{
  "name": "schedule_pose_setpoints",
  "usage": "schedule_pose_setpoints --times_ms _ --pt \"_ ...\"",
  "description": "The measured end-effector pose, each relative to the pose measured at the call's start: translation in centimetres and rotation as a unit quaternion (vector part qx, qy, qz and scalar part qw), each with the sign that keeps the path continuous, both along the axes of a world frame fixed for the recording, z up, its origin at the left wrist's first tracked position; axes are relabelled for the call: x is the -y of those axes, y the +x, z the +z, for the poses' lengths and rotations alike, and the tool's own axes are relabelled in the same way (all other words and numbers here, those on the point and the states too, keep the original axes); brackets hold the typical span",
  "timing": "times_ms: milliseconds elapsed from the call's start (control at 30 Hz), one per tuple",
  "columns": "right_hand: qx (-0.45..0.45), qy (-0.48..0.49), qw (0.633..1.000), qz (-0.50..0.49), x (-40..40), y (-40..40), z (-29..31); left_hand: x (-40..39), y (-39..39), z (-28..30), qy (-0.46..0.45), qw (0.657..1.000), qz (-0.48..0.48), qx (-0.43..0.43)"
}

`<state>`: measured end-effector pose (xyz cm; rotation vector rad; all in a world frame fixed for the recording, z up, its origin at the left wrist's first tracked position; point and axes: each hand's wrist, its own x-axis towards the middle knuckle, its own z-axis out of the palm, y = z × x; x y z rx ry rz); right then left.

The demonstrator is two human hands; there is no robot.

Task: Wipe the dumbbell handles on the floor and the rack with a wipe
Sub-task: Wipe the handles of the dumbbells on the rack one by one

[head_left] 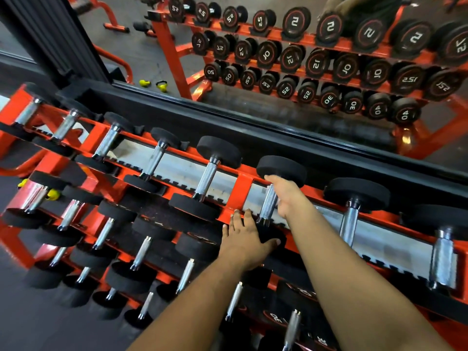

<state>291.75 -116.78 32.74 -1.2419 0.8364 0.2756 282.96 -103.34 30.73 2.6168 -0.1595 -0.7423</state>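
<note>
While we lean over the orange steel dumbbell rack point(238, 188) from above, our head camera — the only view we have — shows both bare arms reaching to one black rubber-headed dumbbell with a knurled chrome handle point(269, 203) on the top tier. It lies in its saddle with the handle bridging the two rails, which is why the metal grip is open to us from above and from the side.

Our right hand point(286, 196) is on the right flank of that handle, its fingers curled down around the far side of the bar so that we cannot see their tips; the thumb side rests near the rear head. We judge it is gripping the handle to rub it. No wipe shows in this hand: it may be tucked under the palm, but we cannot tell.

Our left hand point(247, 236) lies flat on the near black head of the same dumbbell, fingers straight and slightly spread, thumb out to the right — in our judgement a bracing hold, to keep the weight from rolling in its cradle while the other hand works.

Neighbouring dumbbells sit in rows on the lower tiers, handles all pointing the same way, and a wall mirror point(278, 72) behind the rack reflects the numbered heads. Many handles look left to do.
</note>
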Motion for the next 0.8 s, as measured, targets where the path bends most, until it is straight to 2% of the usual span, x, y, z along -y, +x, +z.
schedule_pose_setpoints --times_ms 100,233,333,433,600,800 --pt "-0.002 0.042 0.999 0.014 0.9 0.0 -0.7 -0.1 0.3 0.0 0.007 1.000 -0.003 -0.007" --pt "0.031 0.040 0.999 -0.007 1.4 -0.8 -1.5 -0.3 0.1 -0.2 -0.001 1.000 0.000 -0.002" --pt "0.010 0.025 1.000 -0.015 0.9 0.1 -1.0 0.0 0.1 0.1 0.002 1.000 0.001 -0.004" --pt "-0.006 0.058 0.998 0.016 0.6 0.4 -0.6 -0.1 0.2 0.2 0.006 1.000 0.002 -0.011" --pt "0.035 0.049 0.998 0.002 1.6 -1.2 -1.2 -0.2 0.2 -0.2 -0.001 1.000 0.002 -0.003" --pt "-0.004 0.071 0.997 0.029 0.6 -1.4 -0.4 0.0 0.0 0.2 0.002 1.000 0.005 -0.003"
